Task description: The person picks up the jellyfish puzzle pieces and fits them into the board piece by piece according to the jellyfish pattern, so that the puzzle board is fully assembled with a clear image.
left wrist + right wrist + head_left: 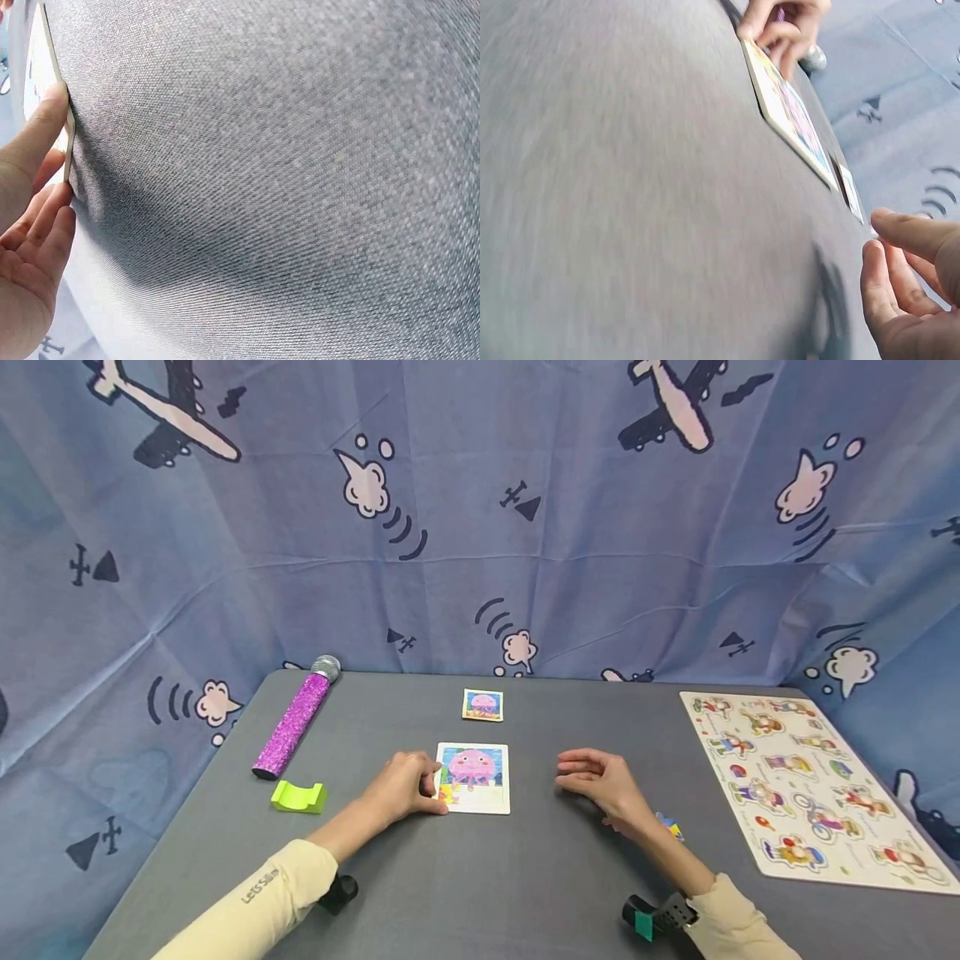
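Observation:
A square jigsaw tray (487, 799) with a pink jellyfish picture lies mid-table, its lower right part plain white. My left hand (408, 783) holds the tray's left edge, thumb at the near corner and fingers bent along the side. In the left wrist view, the thumb and fingertips meet the edge of the tray (70, 150). To the right of the tray, my right hand (603, 781) hovers with loosely bent fingers and nothing in them. Colourful puzzle pieces (670, 827) lie by the right wrist, partly hidden under it.
Behind the tray lies a small jellyfish card (482, 705). On the left are a glittery purple microphone (294, 725) and a lime-green curved block (298, 797). A large white picture board (780, 777) covers the right side. A blue curtain (450, 527) hangs behind the table.

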Tool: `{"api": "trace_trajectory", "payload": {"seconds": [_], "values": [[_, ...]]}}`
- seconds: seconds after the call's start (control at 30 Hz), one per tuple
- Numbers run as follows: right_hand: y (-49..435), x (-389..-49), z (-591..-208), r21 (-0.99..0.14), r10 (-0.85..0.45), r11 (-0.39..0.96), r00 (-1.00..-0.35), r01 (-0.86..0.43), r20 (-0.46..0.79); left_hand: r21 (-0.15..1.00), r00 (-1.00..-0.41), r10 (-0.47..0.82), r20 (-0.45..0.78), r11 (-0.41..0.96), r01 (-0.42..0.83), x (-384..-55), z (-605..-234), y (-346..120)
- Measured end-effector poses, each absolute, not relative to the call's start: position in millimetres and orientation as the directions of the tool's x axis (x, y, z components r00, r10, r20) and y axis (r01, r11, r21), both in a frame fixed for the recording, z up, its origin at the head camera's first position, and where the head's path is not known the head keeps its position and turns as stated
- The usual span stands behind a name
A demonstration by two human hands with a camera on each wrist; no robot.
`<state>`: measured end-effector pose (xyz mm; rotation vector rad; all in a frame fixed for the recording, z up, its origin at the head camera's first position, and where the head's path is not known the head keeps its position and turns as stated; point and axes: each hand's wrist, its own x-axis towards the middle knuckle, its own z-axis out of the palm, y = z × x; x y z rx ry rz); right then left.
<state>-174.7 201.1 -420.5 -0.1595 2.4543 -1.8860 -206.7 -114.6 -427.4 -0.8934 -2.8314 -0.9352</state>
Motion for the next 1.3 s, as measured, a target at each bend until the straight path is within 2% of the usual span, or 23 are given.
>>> {"api": "trace_trajectory", "payload": {"seconds": [0.17,0.4,0.63,0.97,1.3], "values": [[230.4,-165.9,-418.9,-0.946,-0.117,0.316,-0.992,-0.072,0.036,0.539,-0.829,0.522,0.2,0.648,0.539,-205.7,-428.2,-115.7],[272.0,-156.9,-421.4,-0.894,-0.295,0.398,-0.951,-0.206,0.088,0.534,-0.819,0.529,0.222,0.637,0.556,-204.4,-428.2,-117.2],[300.4,-157.4,-424.2,-0.84,-0.435,0.461,-0.898,-0.287,0.068,0.549,-0.824,0.523,0.219,0.632,0.547,-204.0,-429.0,-116.9],[309.3,-158.8,-431.0,-0.747,-0.454,0.565,-0.888,-0.351,0.074,0.549,-0.821,0.523,0.227,0.628,0.552,-204.2,-429.1,-117.2],[308.2,-161.6,-431.5,-0.729,-0.478,0.555,-0.871,-0.402,0.116,0.529,-0.803,0.537,0.257,0.617,0.582,-207.0,-429.8,-116.6]]}}
